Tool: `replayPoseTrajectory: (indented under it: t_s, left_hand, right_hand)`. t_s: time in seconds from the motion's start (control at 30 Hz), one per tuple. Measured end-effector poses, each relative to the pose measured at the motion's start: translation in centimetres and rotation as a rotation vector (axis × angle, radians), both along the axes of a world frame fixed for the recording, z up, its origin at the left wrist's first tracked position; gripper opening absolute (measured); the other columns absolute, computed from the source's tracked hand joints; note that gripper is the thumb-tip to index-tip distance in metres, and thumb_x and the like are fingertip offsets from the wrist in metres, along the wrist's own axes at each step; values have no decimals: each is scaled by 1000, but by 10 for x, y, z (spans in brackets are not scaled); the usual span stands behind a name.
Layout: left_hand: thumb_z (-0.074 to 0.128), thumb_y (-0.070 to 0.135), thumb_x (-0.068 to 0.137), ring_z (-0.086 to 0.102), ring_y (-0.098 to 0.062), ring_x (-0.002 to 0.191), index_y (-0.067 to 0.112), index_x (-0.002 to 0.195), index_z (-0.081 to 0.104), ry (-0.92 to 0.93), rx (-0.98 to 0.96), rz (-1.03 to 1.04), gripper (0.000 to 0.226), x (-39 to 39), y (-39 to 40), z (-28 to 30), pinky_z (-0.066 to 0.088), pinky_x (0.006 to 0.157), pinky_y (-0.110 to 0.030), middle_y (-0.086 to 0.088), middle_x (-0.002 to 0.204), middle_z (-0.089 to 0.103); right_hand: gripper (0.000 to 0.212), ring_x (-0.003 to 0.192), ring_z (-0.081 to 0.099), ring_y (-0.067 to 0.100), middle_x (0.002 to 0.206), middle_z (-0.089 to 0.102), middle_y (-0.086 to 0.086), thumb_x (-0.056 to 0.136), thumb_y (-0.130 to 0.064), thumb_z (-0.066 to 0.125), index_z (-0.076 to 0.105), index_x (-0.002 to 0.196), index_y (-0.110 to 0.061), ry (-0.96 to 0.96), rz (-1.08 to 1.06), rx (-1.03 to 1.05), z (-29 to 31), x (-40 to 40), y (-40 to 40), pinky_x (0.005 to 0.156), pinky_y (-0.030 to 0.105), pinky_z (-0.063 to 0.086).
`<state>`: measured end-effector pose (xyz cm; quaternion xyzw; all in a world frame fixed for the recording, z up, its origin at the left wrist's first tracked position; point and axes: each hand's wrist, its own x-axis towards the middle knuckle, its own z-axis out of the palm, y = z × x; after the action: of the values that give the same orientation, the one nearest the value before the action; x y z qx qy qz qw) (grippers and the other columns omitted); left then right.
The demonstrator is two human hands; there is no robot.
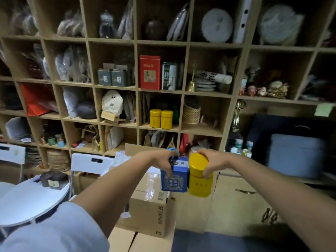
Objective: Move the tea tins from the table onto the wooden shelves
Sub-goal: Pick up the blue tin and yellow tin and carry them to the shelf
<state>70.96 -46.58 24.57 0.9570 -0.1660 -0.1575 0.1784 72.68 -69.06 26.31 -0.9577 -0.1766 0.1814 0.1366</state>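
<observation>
Gripping blue tin [175,179], yellow tin [199,176]

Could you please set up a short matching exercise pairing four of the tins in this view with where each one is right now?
Things:
1. blue tin
2. yellow tin
3. red tin
4. yellow pair

Places:
A. on a shelf, below the red tin's cubby
B. held in the right hand
C. upright on a shelf beside a white and dark tin
D. held in the left hand

Pairs: 1-D, 2-B, 3-C, 4-A
</observation>
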Motion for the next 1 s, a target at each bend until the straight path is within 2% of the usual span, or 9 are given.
replayPoseTrajectory:
  t_s: [0.1,0.2,0.3,0.47,0.63,0.73,0.87,1.0]
  left_hand:
    - [76,18,65,52,-16,99,21,133,37,1,8,-40,78,33,-20,1,43,82,-30,1,112,53]
    - [77,19,64,52,-19,106,19,135,37,5,10,-59,82,70,-34,1,43,85,-30,-3,123,54]
    - [77,20,63,51,-19,107,18,135,37,-17,33,-101,83,112,-45,5,42,86,-30,-3,125,53]
    - [77,21,63,52,-17,96,21,130,41,-44,28,-155,76,183,-50,17,41,76,-28,-1,117,57]
    - [77,23,64,51,-16,97,22,133,38,-61,39,-182,79,248,-55,21,43,80,-30,0,117,54]
    - [77,22,63,51,-16,99,21,134,37,-59,37,-193,81,280,-61,18,42,78,-29,0,119,54]
    - [77,21,62,51,-16,99,21,134,37,-54,35,-189,82,322,-71,12,43,79,-28,-3,122,55]
    - [78,18,60,52,-17,101,21,134,38,-51,12,-153,84,367,-80,8,45,81,-29,-2,122,56]
  right_hand:
    - [95,113,40,21,125,35,-3,61,-29,81,25,136,-33,7,-40,-1,-2,25,-23,86,35,45]
    - [96,118,40,25,129,36,-1,55,-31,82,26,133,-37,25,-82,10,-3,55,-38,93,42,47]
    - [98,115,43,25,129,39,0,51,-35,82,27,131,-38,8,-107,-1,-2,90,-48,93,45,49]
    - [100,114,42,23,125,38,-2,52,-36,81,25,134,-36,-5,-162,24,8,151,-53,90,42,49]
    - [104,111,42,22,124,39,-3,47,-38,81,23,135,-38,11,-226,51,9,204,-59,83,37,48]
    - [105,115,41,23,128,38,-2,50,-36,81,22,136,-37,17,-247,59,4,233,-63,90,41,47]
    - [100,114,41,23,130,37,-1,55,-33,82,23,135,-36,22,-257,73,-3,275,-74,87,39,47]
    - [95,117,41,25,132,36,0,60,-27,83,25,135,-34,11,-225,73,-4,326,-83,92,43,48]
